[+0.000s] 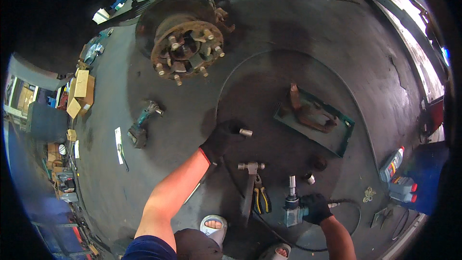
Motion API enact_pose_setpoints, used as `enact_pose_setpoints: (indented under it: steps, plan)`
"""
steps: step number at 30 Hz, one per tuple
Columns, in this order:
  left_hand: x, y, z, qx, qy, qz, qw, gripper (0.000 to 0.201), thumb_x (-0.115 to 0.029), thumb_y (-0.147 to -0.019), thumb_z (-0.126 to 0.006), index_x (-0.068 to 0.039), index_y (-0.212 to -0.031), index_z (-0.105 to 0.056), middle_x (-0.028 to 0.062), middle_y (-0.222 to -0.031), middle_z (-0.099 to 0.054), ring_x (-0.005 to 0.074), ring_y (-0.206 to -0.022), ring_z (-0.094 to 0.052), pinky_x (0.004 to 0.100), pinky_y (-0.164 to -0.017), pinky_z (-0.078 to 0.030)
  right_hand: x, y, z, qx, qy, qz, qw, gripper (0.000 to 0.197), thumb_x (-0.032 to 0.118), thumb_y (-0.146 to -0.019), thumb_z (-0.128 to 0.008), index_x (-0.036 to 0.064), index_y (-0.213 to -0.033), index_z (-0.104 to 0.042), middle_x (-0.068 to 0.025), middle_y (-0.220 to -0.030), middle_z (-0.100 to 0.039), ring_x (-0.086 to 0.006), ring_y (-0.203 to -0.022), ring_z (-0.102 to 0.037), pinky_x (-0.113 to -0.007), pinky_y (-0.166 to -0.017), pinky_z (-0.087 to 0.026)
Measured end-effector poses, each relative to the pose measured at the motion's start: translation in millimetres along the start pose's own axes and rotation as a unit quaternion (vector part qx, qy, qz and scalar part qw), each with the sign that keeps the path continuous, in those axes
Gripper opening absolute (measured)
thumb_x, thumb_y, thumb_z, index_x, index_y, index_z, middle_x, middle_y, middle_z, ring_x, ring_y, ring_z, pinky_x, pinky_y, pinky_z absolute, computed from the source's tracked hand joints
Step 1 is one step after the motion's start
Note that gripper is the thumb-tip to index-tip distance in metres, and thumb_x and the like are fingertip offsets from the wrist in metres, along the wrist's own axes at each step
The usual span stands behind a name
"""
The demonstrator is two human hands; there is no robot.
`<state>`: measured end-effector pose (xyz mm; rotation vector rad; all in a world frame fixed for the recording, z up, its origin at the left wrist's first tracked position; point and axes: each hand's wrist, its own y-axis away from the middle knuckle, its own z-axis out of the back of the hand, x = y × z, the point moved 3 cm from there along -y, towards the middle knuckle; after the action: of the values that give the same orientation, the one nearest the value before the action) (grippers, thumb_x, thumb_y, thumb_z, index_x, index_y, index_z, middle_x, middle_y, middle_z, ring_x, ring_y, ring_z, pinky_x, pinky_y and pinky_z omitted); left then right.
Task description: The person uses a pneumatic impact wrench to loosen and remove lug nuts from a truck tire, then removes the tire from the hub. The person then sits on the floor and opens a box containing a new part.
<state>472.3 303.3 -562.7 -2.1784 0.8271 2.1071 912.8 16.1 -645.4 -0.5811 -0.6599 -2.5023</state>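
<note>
My left hand (220,140), in a black glove, is closed around a short silver socket (246,133) whose end sticks out past the fingers. The black-gloved right hand (316,209) grips a teal and grey air impact wrench (292,213) low over the floor, with a long socket on its drive pointing away from me. An air hose runs to it. Between my hands lie a hammer (250,183) and yellow-black pliers (262,200). Another silver socket (309,178) rests just beyond the wrench, beside a dark round piece (317,162). Both hands are apart from these.
A rusty wheel hub (187,50) with several studs stands at the far left. A green tray (308,137) holds a rusty bracket (304,111). A cordless tool (143,123) lies left. Bottles (392,164) and washers (369,194) are at right, a cardboard box (83,91) far left.
</note>
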Motion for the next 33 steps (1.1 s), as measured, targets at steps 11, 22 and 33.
enact_pose_setpoints:
  steps: [11,22,33]
  plan:
    - [25.1,47.4,71.5,-0.065,-0.025,0.011,0.998,0.041,0.005,-0.087,-0.072,-0.001,-0.128,-0.073,0.0079,-0.123,-0.078,0.0178,-0.118,-0.072,0.0346,-0.105,-0.057,23.4,-15.0,14.3,-0.007,-0.022,-0.035,0.999,0.044,0.026,-0.068,-0.084,0.0171,-0.110,-0.075,-0.0101,-0.114,-0.076,-0.0366,-0.110,-0.069,-0.052,-0.102,-0.053]
    - [121.6,93.2,183.1,-0.208,0.410,0.036,0.888,0.028,-0.014,-0.098,-0.066,-0.004,-0.123,-0.073,0.0104,-0.110,-0.077,0.0287,-0.106,-0.075,0.0456,-0.096,-0.063,20.4,-19.2,1.1,0.120,0.080,-0.052,0.988,0.048,0.030,-0.065,-0.083,0.0159,-0.110,-0.075,-0.0107,-0.114,-0.072,-0.0367,-0.110,-0.067,-0.051,-0.101,-0.051]
    - [121.2,61.7,355.2,-0.479,0.062,0.066,0.873,0.032,-0.045,-0.106,-0.068,-0.018,-0.122,-0.071,0.0029,-0.108,-0.074,0.0227,-0.094,-0.072,0.0455,-0.080,-0.061,20.5,-16.1,-19.1,0.126,0.144,-0.093,0.977,0.046,0.026,-0.072,-0.078,0.0146,-0.116,-0.074,-0.0137,-0.125,-0.068,-0.0400,-0.119,-0.060,-0.056,-0.102,-0.049]
